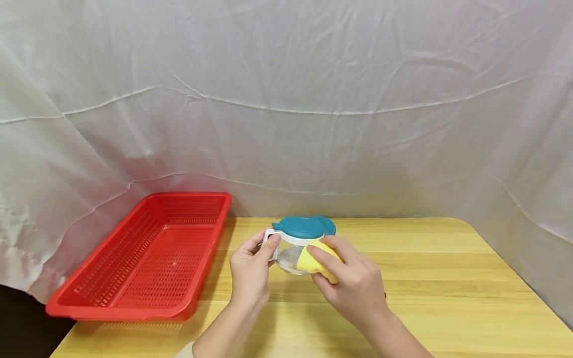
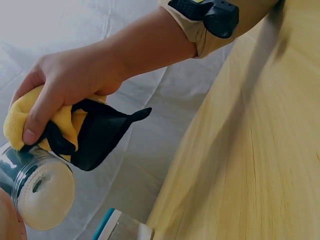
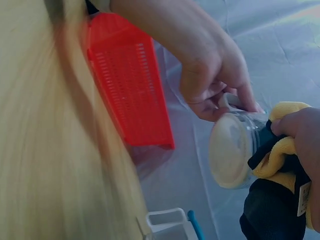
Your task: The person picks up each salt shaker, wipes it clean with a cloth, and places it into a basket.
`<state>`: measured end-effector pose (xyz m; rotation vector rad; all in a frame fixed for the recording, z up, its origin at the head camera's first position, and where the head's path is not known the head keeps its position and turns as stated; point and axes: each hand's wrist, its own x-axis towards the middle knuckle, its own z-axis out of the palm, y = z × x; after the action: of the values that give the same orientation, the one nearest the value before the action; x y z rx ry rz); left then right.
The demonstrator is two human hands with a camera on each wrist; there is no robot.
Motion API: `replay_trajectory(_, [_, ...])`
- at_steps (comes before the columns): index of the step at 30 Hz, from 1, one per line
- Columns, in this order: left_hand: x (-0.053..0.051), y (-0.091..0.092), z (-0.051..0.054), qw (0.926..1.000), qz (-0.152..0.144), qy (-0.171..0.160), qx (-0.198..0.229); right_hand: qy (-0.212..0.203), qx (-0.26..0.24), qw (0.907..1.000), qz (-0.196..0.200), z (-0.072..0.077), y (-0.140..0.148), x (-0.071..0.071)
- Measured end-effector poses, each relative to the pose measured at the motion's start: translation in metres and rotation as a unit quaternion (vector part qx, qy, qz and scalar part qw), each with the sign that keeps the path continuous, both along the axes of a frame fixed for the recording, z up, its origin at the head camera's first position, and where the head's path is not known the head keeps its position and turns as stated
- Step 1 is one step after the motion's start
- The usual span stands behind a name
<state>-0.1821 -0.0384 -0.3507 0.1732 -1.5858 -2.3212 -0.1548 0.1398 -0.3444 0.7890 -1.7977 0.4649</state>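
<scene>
A clear jar [image 1: 288,254] with a white rim and teal lid [image 1: 302,226] is held up at the centre of the head view, its base showing in the left wrist view. My left hand [image 1: 251,268] grips its white handle. My right hand [image 1: 353,283] holds a folded yellow cloth [image 1: 320,261] against the jar's right side. Both wrist views show black parts of this cloth [image 2: 100,137] [image 3: 272,212], hanging below the right hand's fingers. The fingertips behind the cloth are partly hidden.
A red perforated basket [image 1: 210,258] lies at the left of the wooden table [image 1: 425,288]. Another container with a white handle [image 3: 167,216] and teal edge shows low in the right wrist view. Pale fabric [image 1: 286,149] hangs behind the table.
</scene>
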Motion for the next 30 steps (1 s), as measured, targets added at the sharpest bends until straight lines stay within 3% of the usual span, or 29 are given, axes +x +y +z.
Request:
replay_trajectory(10, [-0.007,-0.011,0.006,0.9987,0.012,-0.003,0.049,-0.009,0.047,0.9985,0.027,-0.013,-0.009,0.002])
replay_trajectory(19, [-0.008,-0.018,0.014,0.9958,0.001,0.004,0.092,-0.045,0.048,0.9978,0.011,-0.011,-0.004,0.002])
replay_trajectory(30, [-0.005,-0.015,0.013,0.9975,-0.018,0.009,0.068,-0.066,0.005,0.9978,-0.01,-0.008,0.003,0.0])
